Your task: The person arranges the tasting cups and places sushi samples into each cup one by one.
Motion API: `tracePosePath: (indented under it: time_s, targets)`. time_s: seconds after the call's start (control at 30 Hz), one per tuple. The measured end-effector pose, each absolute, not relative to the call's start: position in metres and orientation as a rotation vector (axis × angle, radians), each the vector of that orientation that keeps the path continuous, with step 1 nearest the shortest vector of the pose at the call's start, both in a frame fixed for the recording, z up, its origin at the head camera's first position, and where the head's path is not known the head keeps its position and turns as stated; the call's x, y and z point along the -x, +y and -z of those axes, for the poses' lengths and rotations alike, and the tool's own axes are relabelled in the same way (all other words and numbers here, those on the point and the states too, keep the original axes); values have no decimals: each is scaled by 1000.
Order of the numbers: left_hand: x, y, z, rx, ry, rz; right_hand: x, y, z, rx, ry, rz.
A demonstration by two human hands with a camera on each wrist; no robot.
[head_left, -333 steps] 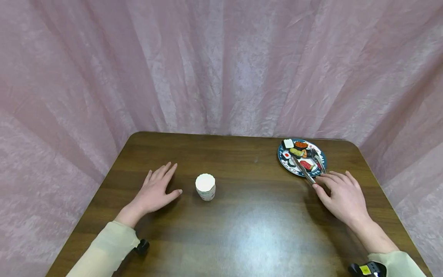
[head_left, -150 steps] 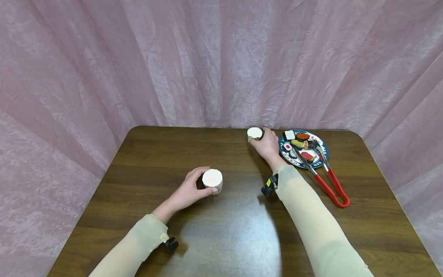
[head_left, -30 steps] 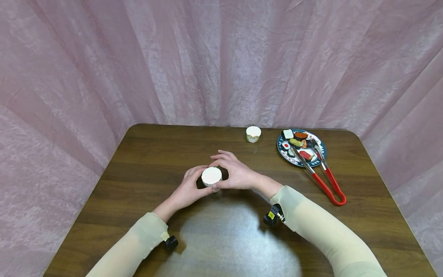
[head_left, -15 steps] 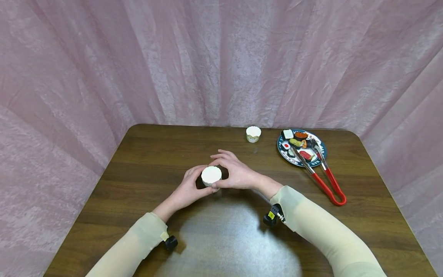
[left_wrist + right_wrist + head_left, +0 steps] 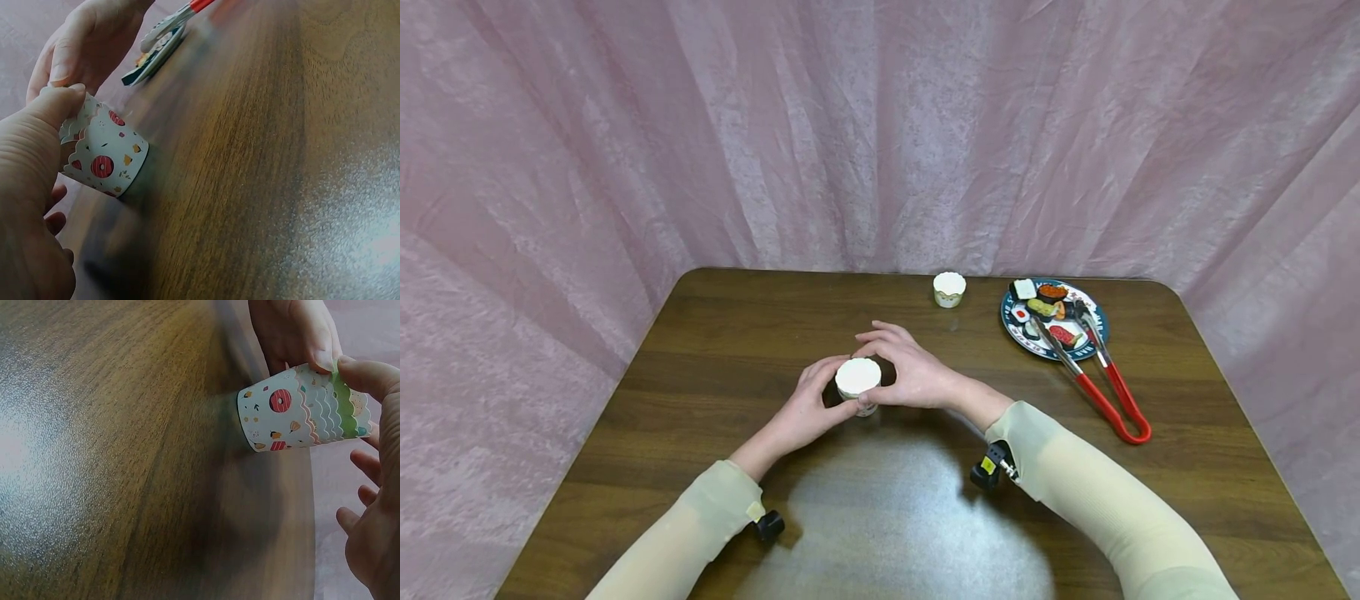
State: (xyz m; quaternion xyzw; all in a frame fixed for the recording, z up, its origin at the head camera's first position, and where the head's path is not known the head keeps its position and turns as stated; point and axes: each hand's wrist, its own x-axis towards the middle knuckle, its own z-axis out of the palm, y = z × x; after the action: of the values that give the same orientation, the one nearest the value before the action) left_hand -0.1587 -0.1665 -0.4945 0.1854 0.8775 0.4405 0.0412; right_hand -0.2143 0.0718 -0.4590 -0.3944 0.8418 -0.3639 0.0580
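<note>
A nested stack of paper baking cups (image 5: 858,377) with scalloped rims stands near the middle of the table. My left hand (image 5: 805,410) holds it from the left, thumb in front and fingers behind. My right hand (image 5: 916,375) pinches the upper rim from the right, its thumb near the left thumb. The right wrist view shows the stacked cups (image 5: 272,412), donut-printed, with several rims spaced apart and a green one near the top. In the left wrist view the cups (image 5: 112,153) lean out below both thumbs. The fingertips behind the stack are partly hidden.
A single paper baking cup (image 5: 950,289) stands by the table's back edge. To its right, a blue-rimmed plate (image 5: 1009,335) bears several sushi pieces. Red-handled tongs (image 5: 1116,402) rest on the plate with their handle on the table (image 5: 737,333). A pink curtain (image 5: 880,150) hangs behind.
The right hand let go of the tongs, set one baking cup at the back, then came to the stack. The left hand moved right onto the stack. In the last second the top rim rose slightly.
</note>
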Motion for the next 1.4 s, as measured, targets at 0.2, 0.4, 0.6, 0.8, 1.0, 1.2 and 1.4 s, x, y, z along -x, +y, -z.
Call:
tracePosePath:
  time_s: [0.2,0.4,0.6,0.8,1.0,1.2,1.4]
  targets:
    - [160,-167,496,-556,2678,-1344,214,72,459,1190,2552,1114]
    - [160,-168,496,-543,2669,-1353,215,71,460,1209,2546,1139]
    - [159,-167,497,-522,2670,-1349,215,71,461,1203,2551,1147]
    - [159,-167,498,-523,2673,-1354,214,72,461,1202,2555,1159]
    - [159,-166,497,-527,2673,-1363,215,72,462,1193,2549,1176]
    - [160,-166,499,-526,2671,-1382,215,71,464,1191,2536,1190]
    - [161,-165,499,-525,2669,-1399,214,71,464,1178,2548,1186]
